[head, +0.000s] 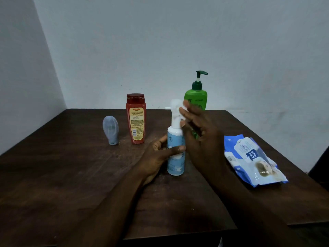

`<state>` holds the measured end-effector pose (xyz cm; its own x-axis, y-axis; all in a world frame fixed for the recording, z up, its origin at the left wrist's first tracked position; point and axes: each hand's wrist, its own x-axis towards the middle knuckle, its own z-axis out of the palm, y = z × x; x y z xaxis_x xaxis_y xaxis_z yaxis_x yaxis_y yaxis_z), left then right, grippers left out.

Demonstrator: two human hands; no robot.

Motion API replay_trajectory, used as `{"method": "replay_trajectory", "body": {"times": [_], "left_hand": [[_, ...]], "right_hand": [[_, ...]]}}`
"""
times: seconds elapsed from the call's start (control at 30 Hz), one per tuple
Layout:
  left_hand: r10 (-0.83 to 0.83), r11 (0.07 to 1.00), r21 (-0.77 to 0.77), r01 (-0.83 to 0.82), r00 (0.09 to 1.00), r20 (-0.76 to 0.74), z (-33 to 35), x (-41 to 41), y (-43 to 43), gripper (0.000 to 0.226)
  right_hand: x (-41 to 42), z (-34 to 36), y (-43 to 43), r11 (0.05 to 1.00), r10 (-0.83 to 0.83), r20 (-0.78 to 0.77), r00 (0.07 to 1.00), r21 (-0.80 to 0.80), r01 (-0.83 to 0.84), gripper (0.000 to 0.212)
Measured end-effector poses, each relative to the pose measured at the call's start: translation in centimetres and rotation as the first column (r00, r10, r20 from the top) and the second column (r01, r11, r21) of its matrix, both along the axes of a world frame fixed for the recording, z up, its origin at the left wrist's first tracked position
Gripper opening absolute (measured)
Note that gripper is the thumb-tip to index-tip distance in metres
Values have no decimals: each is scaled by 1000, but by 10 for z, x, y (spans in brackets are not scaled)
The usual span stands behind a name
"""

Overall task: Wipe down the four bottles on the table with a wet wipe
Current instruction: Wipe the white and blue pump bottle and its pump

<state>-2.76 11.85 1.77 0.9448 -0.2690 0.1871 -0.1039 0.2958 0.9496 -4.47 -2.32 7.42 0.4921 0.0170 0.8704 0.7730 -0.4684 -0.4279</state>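
A light blue and white spray bottle (175,161) stands upright at the middle of the dark wooden table (71,175). My left hand (158,154) grips its body, thumb across the front. My right hand (199,132) presses a white wet wipe (183,106) against the bottle's spray head, fingers fairly straight. Behind it stands a green pump bottle (196,97), partly hidden by my right hand. A red bottle (136,120) stands upright at the back left, with a small grey-blue bottle (111,130) standing on its cap further left.
A blue and white pack of wet wipes (252,159) lies flat on the right side of the table, near its right edge. Pale walls close the back and left. The table's front edge runs near the bottom of the view.
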Motion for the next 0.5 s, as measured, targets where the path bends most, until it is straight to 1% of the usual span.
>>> {"method": "replay_trajectory", "body": {"times": [0.07, 0.13, 0.2, 0.27, 0.43, 0.5], "left_hand": [[3, 999, -34, -3, 1000, 3, -1, -1, 1, 57], [15, 998, -57, -15, 1000, -2, -1, -1, 2, 54], [23, 998, -57, -23, 1000, -5, -2, -1, 3, 48], [27, 999, -34, -27, 1000, -1, -2, -1, 1, 47], [-14, 998, 57, 13, 1000, 10, 1, -3, 0, 62], [-24, 997, 74, 23, 1000, 4, 3, -4, 1, 60]], "right_hand": [[-6, -18, 8, 997, 50, -21, 999, -51, -51, 34], [-10, -32, 8, 994, 74, 3, 997, -79, -74, 33], [-10, -37, 3, 994, 62, 57, 996, -98, -56, 31], [-6, -35, -3, 997, 25, 87, 996, -78, -18, 26], [3, -8, -11, 984, 21, -7, 1000, 178, -19, 17], [3, 5, -7, 957, 78, -96, 992, 286, -48, 16]]}}
